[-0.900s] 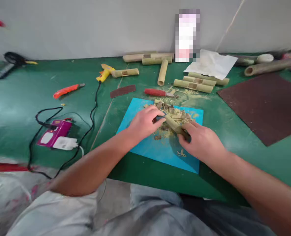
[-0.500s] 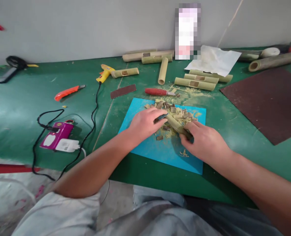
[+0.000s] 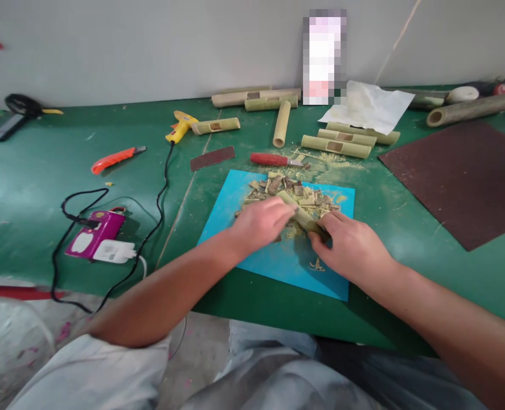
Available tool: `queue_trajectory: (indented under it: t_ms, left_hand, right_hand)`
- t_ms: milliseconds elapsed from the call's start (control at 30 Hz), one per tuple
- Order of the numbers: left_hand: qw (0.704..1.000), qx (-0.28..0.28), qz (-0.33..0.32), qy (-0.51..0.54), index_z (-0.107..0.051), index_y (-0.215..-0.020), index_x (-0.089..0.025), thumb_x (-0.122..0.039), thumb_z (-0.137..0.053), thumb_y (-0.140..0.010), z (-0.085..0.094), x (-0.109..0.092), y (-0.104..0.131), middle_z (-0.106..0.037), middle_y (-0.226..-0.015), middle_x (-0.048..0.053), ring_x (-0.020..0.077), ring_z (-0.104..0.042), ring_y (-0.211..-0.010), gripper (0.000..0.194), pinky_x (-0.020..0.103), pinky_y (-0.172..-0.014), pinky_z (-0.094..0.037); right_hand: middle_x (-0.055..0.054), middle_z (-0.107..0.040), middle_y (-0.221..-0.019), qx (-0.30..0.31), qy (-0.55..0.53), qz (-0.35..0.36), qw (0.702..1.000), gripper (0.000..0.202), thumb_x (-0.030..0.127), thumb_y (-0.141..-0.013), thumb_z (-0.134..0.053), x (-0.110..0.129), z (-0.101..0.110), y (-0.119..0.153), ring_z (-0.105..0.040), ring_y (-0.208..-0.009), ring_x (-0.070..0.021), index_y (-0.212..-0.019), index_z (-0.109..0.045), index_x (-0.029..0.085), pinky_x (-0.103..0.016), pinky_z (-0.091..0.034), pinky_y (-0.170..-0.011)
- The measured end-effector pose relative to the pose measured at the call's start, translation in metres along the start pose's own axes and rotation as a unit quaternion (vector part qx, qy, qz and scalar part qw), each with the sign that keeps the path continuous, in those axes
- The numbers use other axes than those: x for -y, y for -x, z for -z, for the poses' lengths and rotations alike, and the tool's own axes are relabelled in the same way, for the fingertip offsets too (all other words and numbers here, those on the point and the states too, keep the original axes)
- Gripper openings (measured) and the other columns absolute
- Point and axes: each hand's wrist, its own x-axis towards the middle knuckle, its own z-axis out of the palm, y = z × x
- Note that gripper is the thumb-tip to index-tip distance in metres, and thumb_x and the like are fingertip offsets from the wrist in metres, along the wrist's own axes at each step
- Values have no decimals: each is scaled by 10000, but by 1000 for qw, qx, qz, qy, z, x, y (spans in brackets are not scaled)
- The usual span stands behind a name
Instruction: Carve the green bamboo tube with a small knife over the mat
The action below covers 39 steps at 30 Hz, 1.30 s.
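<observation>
My right hand (image 3: 348, 239) is closed around the near end of a bamboo tube (image 3: 301, 213), which lies slanted over a blue mat (image 3: 252, 267). My left hand (image 3: 263, 223) is closed in a pinch at the tube's upper left side. Its fingers hold a small dark piece, now almost wholly covered, so its kind cannot be made out. Beneath and behind the tube, bamboo chips (image 3: 273, 183) and pale shavings are heaped on the mat. A red-handled knife (image 3: 269, 159) lies just beyond the mat.
Cut bamboo tubes (image 3: 335, 146) lie behind, some with square openings. At left are a yellow glue gun (image 3: 179, 126), an orange utility knife (image 3: 115, 159), and a purple power strip (image 3: 96, 233) with a looping cord. A brown sheet (image 3: 461, 176) lies right; a brown strip (image 3: 213, 158) lies near the mat.
My left hand has moved slightly down and turned over the tube, covering the dark piece that showed before. My right hand keeps its hold. The view has shifted slightly.
</observation>
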Motion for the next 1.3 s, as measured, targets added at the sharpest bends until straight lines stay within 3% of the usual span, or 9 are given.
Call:
queue_trajectory:
  t_ms: [67, 233, 367, 467, 600, 700, 833, 967, 1300]
  left_hand:
    - [999, -25, 6, -25, -732, -982, -126, -325, -399, -1065, 1, 2, -1, -672, -776, 58, 132, -636, -687, 397, 232, -630, -494]
    - [999, 31, -31, -22, -715, -1064, -152, -306, -396, -1064, 0, 1, -2, -658, -770, 36, 123, -616, -669, 355, 221, -603, -466]
    - [999, -11, -4, -44, -717, -899, -137, -285, -374, -1065, -1, 0, -3, -652, -757, 53, 134, -609, -685, 409, 236, -637, -479]
    - [999, 29, -34, -23, -716, -1023, -150, -297, -374, -1069, -2, -2, -3, -657, -762, 41, 130, -610, -672, 375, 226, -609, -471]
    - [999, -12, 1, -51, -722, -995, -130, -310, -367, -1069, -2, -7, -1, -672, -794, 62, 142, -627, -694, 406, 239, -619, -479]
    - [998, 51, -32, -31, -729, -1038, -162, -326, -365, -1072, -1, -9, 0, -637, -714, 28, 128, -592, -613, 400, 231, -553, -440]
    - [1000, 6, 0, -28, -726, -1052, -130, -300, -391, -1063, 1, -5, -1, -705, -873, 81, 152, -663, -762, 376, 247, -669, -513]
    - [999, 41, -20, -25, -697, -1168, -125, -295, -388, -1066, 4, -6, 0, -677, -801, 58, 143, -644, -698, 367, 237, -608, -490]
    - [999, 28, -20, -20, -707, -1153, -145, -293, -386, -1060, 0, -2, 2, -685, -843, 67, 142, -640, -725, 365, 237, -642, -506]
  right_hand:
    - [-75, -645, -815, 0, -2, -3, 1000, 207, 315, -913, -497, 1, 1, 0, -570, -670, -175, -803, -599, 174, -305, -287, -567]
    - [-72, -641, -807, 3, 5, 5, 1000, 198, 303, -912, -505, 2, 2, 1, -570, -671, -172, -794, -597, 173, -303, -285, -566]
    - [-81, -648, -825, 5, 16, 4, 1000, 217, 316, -920, -501, 2, 1, 1, -583, -686, -181, -812, -608, 162, -307, -290, -567]
    - [-87, -653, -830, 10, 23, 9, 1000, 227, 310, -926, -495, 3, 1, 1, -590, -692, -183, -821, -622, 153, -308, -299, -570]
    - [-101, -665, -850, 7, 30, 7, 999, 248, 309, -935, -475, 5, 3, 1, -594, -698, -190, -838, -637, 148, -308, -304, -567]
    - [-106, -670, -864, 16, 34, 11, 999, 250, 288, -942, -460, 5, 4, 2, -596, -703, -191, -851, -642, 144, -312, -304, -567]
    - [-104, -667, -866, 22, 35, 2, 999, 262, 303, -951, -459, 6, 5, 2, -590, -701, -186, -860, -644, 141, -314, -301, -564]
    - [-114, -667, -873, 36, 40, 8, 999, 261, 307, -949, -469, 7, 6, 2, -603, -722, -201, -864, -647, 135, -315, -305, -568]
    - [-106, -672, -873, 39, 37, -4, 999, 259, 310, -956, -462, 5, 8, 1, -607, -724, -197, -862, -637, 143, -316, -285, -566]
